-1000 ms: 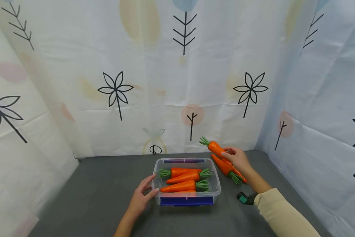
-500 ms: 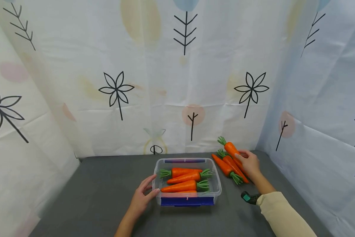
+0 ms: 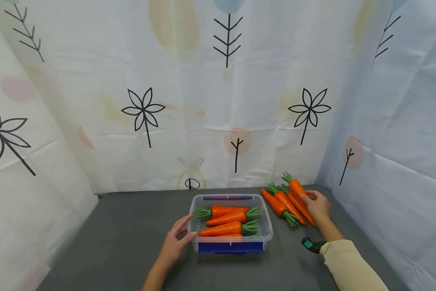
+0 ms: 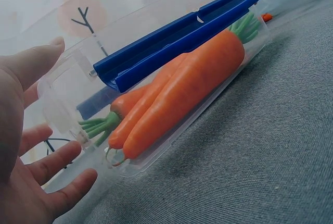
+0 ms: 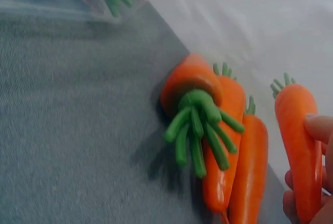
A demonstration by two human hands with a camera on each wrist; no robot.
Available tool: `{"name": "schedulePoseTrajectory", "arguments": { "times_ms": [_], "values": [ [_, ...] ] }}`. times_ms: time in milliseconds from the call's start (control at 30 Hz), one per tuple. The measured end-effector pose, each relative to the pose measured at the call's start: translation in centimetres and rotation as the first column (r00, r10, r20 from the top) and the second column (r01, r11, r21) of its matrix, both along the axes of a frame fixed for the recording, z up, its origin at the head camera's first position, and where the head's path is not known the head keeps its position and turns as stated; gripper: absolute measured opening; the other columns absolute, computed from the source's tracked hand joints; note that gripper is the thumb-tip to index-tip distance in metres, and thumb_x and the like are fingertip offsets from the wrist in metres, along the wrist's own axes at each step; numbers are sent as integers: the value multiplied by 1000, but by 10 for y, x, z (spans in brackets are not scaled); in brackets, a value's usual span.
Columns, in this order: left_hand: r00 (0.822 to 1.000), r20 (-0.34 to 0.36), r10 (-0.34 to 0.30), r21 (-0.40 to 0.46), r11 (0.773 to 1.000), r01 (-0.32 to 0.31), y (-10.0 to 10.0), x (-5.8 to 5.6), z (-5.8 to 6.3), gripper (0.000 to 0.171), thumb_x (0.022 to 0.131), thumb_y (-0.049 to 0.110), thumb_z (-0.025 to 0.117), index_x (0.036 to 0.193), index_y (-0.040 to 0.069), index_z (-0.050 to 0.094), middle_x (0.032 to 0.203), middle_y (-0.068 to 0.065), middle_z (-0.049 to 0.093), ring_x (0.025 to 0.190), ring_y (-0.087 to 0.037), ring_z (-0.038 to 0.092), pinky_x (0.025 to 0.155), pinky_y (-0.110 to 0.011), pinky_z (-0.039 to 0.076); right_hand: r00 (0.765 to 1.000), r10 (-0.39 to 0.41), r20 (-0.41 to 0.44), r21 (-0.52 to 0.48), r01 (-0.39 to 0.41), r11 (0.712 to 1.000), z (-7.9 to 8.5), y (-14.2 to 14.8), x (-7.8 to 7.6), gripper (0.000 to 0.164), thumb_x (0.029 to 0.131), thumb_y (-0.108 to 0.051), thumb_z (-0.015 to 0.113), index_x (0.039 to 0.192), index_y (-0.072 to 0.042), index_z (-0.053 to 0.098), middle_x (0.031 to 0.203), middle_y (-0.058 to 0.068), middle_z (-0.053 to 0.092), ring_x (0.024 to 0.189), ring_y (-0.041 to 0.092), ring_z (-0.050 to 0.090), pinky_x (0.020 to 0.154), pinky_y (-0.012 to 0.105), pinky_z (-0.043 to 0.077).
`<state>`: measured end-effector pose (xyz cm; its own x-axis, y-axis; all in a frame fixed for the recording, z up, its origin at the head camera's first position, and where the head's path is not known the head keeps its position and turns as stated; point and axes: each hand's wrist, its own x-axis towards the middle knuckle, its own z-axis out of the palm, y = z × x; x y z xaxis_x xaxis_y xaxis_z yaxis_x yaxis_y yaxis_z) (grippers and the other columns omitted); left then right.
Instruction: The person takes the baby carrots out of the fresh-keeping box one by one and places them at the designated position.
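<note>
Carrot held in the right hand (image 3: pixel 317 206), just beside three loose carrots (image 3: pixel 274 203); hands well apart, one at each work position.
The right thumb and fingers pinch the held carrot (image 3: pixel 298 187) by its orange body, green top pointing away from the person. The three loose carrots lie side by side on the grey table (image 3: pixel 141 234), right of the clear box (image 3: pixel 266 229). The left hand (image 3: pixel 173 242) is spread at the box's left end, fingers extended; from where I stand, firm fingertip contact is hard to confirm. Inside the box, more carrots (image 3: pixel 225 229) lie lengthwise behind the blue front latch (image 3: pixel 230 247).
</note>
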<state>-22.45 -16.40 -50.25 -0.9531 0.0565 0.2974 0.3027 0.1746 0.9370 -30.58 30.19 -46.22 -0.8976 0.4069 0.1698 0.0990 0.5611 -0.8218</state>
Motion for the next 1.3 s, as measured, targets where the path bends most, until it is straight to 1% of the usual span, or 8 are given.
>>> {"name": "schedulePoseTrajectory", "arguments": {
  "times_ms": [133,267,433,667,767,900,1100,1300],
  "values": [
    [1000,7,-2,0,1000,2,0,1,1,53,86,6,72,136,7,56,142,-17,46,111,-41,56,83,-30,52,999,-27,20,27,27,999,-4,8,3,43,96,-28,63,123,5,59,115,29,61,93,41,60,70,43,50],
    [1000,10,-4,0,1000,4,0,2,1,53,87,7,72,137,7,55,142,-18,45,112,-41,56,83,-33,53,998,-56,37,56,54,997,-9,15,5,42,95,-26,63,121,7,58,116,31,60,98,44,56,77,51,47],
    [1000,13,-3,7,1000,3,0,1,1,53,88,7,71,138,6,54,143,-19,44,113,-42,56,83,-35,53,994,-92,57,69,88,994,-16,22,6,40,95,-23,62,120,8,58,115,32,59,103,47,52,85,54,42],
    [1000,26,-1,5,1000,1,-1,1,2,53,88,6,71,138,8,54,143,-17,44,113,-41,56,83,-33,53,991,-80,103,82,72,994,-23,28,8,41,96,-24,60,121,9,57,117,33,58,112,51,44,100,58,28],
    [1000,19,6,2,1000,-6,-1,0,1,53,88,6,71,138,7,54,143,-18,45,112,-38,57,82,-31,53,989,-89,116,71,81,994,-25,26,6,41,96,-23,59,121,8,57,117,33,57,115,52,41,103,58,25],
    [1000,4,2,12,1000,-2,-2,-1,0,54,87,6,71,138,5,54,143,-19,45,111,-40,57,80,-29,53,985,-112,133,69,103,992,-28,24,2,40,97,-24,59,121,7,56,118,33,56,116,53,38,100,58,30],
    [1000,-7,-6,25,1000,7,-1,-1,1,53,87,6,71,137,5,54,143,-18,45,111,-41,57,81,-28,52,988,-104,118,99,93,991,-29,22,1,39,94,-23,61,118,8,58,113,32,58,109,52,45,93,57,36],
    [1000,-15,-10,20,1000,10,0,1,1,54,86,6,72,137,4,54,142,-19,45,110,-42,57,81,-30,53,987,-102,126,70,94,993,-26,23,2,41,94,-24,60,119,8,56,117,32,56,111,51,44,93,57,36]
  ]
}}
